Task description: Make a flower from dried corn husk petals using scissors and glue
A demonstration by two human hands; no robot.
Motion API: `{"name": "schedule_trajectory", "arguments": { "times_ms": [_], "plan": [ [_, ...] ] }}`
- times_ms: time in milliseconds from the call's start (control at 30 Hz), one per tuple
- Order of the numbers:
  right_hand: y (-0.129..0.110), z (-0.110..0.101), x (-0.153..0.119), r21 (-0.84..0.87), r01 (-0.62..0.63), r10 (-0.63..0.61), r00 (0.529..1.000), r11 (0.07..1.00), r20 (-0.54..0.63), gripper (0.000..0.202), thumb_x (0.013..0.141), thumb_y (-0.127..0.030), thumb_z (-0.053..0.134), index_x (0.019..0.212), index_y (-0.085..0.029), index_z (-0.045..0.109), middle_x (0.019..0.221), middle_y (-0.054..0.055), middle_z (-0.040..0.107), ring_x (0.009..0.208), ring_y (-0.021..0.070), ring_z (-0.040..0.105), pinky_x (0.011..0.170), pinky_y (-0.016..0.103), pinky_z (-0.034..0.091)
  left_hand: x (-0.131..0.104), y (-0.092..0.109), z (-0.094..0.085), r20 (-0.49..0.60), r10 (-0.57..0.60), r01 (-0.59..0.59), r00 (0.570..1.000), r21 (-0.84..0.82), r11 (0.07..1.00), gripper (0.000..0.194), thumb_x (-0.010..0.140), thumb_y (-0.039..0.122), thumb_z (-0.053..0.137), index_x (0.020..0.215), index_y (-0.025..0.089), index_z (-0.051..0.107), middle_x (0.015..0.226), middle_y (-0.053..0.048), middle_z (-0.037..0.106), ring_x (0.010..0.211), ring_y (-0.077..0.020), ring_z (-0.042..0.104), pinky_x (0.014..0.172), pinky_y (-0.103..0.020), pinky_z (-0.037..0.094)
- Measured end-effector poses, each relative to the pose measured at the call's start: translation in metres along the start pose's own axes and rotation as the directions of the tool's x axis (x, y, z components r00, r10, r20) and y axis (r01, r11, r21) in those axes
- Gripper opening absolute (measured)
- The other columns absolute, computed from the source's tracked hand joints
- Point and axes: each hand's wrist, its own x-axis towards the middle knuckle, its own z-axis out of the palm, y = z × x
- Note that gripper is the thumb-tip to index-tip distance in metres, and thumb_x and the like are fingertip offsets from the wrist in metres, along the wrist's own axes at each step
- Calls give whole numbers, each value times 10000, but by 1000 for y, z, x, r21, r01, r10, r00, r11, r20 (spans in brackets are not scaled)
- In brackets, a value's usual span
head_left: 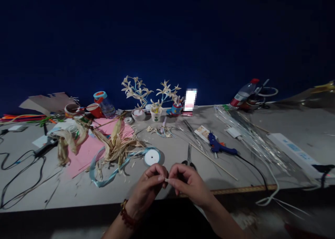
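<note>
Scrap [166,180] is pinched by left hand [150,181] and right hand [191,184] — near front table edge [78,203], scissors [189,157] beyond.

Dim work spot, dark wall ahead of me.
I face a plain, deep navy-blue wall [167,33], spanning my whole view and nearly black in places. A long, flat, pale-grey tabletop [178,148] runs back to it, front edge in shadow. Below, I make out a dark, blotchy floor [247,218], blurred. Light low, uneven; one bright white upright screen [190,99] glows near the wall.
</note>
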Motion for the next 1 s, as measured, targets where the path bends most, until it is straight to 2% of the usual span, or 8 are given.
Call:
{"name": "schedule_trajectory", "arguments": {
  "times_ms": [133,200,233,300,333,433,600,1000],
  "plan": [
    [6,-20,1,-63,0,2,999,998,37,415,813,-574,732,769,-179,613,647,-42,528,517,93,489,502,219,413,6,-6,-10,-5,-52,52,999,4,999,215,748,269,820,743,147,643,667,9,575,599,-99,486,649,-235,373],
    [9,-40,11,-232,48,-53,999,972,-15,378,853,-552,691,794,-183,637,671,-23,574,554,118,532,531,238,447,8,-7,-17,-80,-8,16,997,101,995,220,777,307,796,760,153,640,689,3,583,631,-112,489,682,-246,386],
    [11,-52,19,-359,77,-109,991,930,-71,346,892,-526,646,819,-187,651,695,-9,607,584,135,564,554,249,463,9,-7,-20,-125,42,-18,991,186,982,230,790,331,787,763,156,640,698,0,585,656,-121,492,698,-248,389],
    [16,-74,43,-716,93,-247,962,692,-113,271,950,-430,573,858,-201,685,778,21,683,717,175,634,638,270,482,10,-6,-25,-184,150,-68,971,389,919,264,805,387,773,759,162,642,700,0,582,693,-134,492,705,-245,388],
    [18,-84,56,-765,81,-268,956,638,-122,230,946,-378,580,861,-200,698,807,36,701,759,193,644,663,283,478,11,-7,-28,-188,188,-77,964,479,874,289,805,420,768,755,166,641,694,1,577,699,-139,491,700,-244,387],
    [24,-101,97,-842,71,-288,952,535,-103,154,916,-267,615,843,-185,723,854,68,716,801,218,642,717,313,465,12,-12,-35,-167,202,-49,965,643,765,360,804,518,739,745,181,627,671,10,560,678,-145,483,667,-248,389],
    [34,-99,136,-917,105,-250,968,385,6,104,883,-176,662,839,-196,753,888,63,727,883,223,649,796,311,452,15,-29,-47,-182,202,-17,962,702,712,458,793,637,681,736,190,602,667,11,554,647,-144,476,607,-243,374],
    [46,-109,122,-966,-11,-200,978,259,-65,193,933,-167,564,1004,-190,741,991,93,741,924,237,668,816,319,478,18,-42,-59,-176,178,9,968,736,677,479,814,663,627,742,191,594,683,-1,570,651,-148,488,603,-241,386]
  ]
}}
